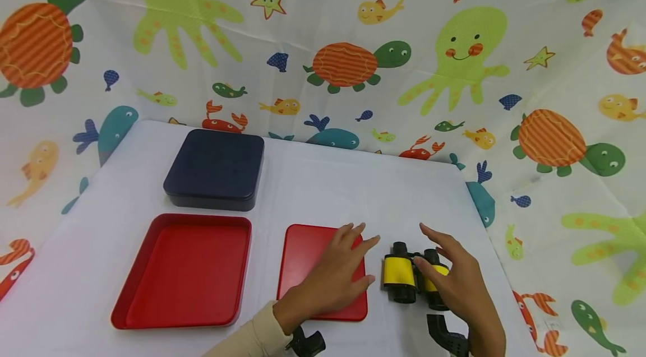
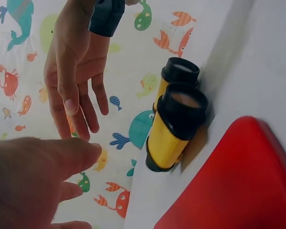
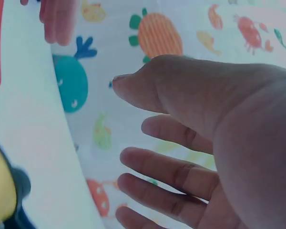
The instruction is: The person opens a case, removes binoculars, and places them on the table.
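Observation:
Yellow-and-black binoculars (image 1: pixel 400 272) stand on the white table toward the right. My right hand (image 1: pixel 456 276) hovers above their right barrel with fingers spread and nothing held; in the right wrist view its thumb and fingers are apart. Over the red lid (image 1: pixel 303 250) is my left hand (image 1: pixel 335 276), its fingers stretched toward the binoculars and holding nothing. The left wrist view shows the binoculars (image 2: pixel 169 143) apart from both hands, beside the red lid (image 2: pixel 243 186). A band with a black camera (image 1: pixel 308 341) sits at my left wrist.
A red open tray (image 1: pixel 184 273) lies at the left of the table, its inside bare. Behind it stands a dark navy box (image 1: pixel 214 169) with rounded corners. A white curtain (image 1: pixel 313 9) printed with sea animals hangs behind and around the table (image 1: pixel 348 183).

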`<control>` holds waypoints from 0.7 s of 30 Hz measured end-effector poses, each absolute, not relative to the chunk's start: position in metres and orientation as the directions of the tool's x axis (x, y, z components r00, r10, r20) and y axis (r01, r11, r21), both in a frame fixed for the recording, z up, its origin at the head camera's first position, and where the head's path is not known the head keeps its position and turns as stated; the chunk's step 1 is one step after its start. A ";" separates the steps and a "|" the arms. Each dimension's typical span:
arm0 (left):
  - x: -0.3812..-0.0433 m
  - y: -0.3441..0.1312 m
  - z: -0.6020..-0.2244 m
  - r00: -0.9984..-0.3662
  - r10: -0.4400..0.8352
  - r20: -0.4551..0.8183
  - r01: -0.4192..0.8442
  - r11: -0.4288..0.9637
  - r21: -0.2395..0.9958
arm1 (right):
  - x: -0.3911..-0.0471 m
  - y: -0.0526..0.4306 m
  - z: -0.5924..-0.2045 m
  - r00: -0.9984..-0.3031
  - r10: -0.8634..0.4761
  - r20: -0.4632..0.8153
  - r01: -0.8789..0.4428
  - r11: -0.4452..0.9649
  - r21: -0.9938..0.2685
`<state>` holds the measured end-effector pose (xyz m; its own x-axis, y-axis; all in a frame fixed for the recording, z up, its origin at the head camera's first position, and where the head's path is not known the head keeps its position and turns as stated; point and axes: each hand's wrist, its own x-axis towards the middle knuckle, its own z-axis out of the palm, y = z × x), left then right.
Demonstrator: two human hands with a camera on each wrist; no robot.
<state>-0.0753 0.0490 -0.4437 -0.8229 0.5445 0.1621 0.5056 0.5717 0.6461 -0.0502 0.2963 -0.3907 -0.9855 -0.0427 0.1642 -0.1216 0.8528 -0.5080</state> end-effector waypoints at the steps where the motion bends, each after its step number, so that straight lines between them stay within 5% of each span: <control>1: -0.075 0.046 -0.442 -0.829 0.537 0.156 0.496 0.578 0.648 | -0.052 0.293 -0.389 -0.985 -0.054 0.165 -0.131 0.851 -0.508; 21: -0.087 -0.030 -0.418 -0.897 0.426 0.119 0.399 0.662 0.635 | -0.096 0.218 -0.380 -0.947 -0.275 0.164 -0.320 0.797 -0.512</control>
<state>-0.0871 -0.0298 -0.4179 -0.8968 0.4262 0.1188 0.3986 0.6617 0.6350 -0.0962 0.2178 -0.3805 -0.9473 -0.2753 0.1636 -0.3201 0.7974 -0.5116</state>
